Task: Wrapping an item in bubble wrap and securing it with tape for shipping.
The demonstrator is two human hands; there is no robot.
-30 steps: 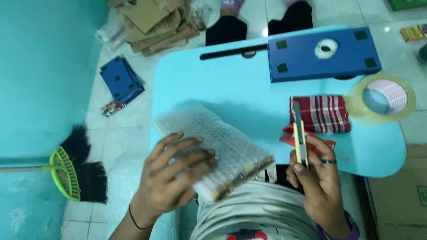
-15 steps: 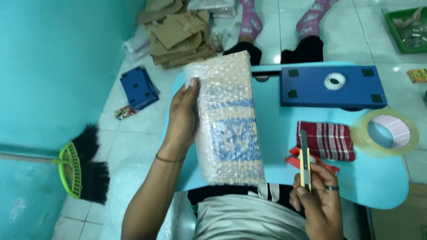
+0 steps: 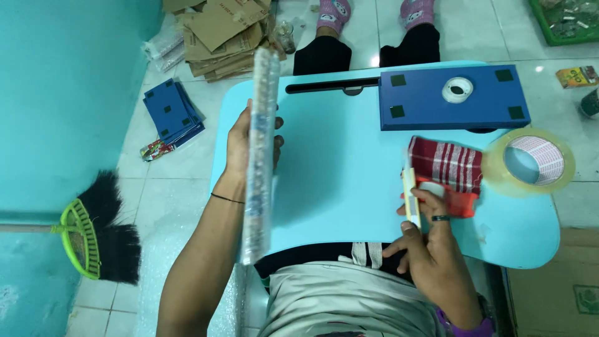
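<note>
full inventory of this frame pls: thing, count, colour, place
bubble-wrapped package: 1, clear wrap with blue inside, held edge-on above table's left side
utility knife: 1, yellow, held upright at table's right
lap table: 1, light blue, centre
flat board: 1, dark blue with a white ring, table's far side
checked cloth: 1, red and white, right of table
red item: 1, under the cloth; kind unclear
tape roll: 1, clear, table's right edge
cardboard pile: 1, brown, floor top left
blue boards: small stack, floor left
broom: 1, green and black, floor left
another person's feet: 2, patterned socks, top
left hand: grips package
right hand: grips knife
</note>
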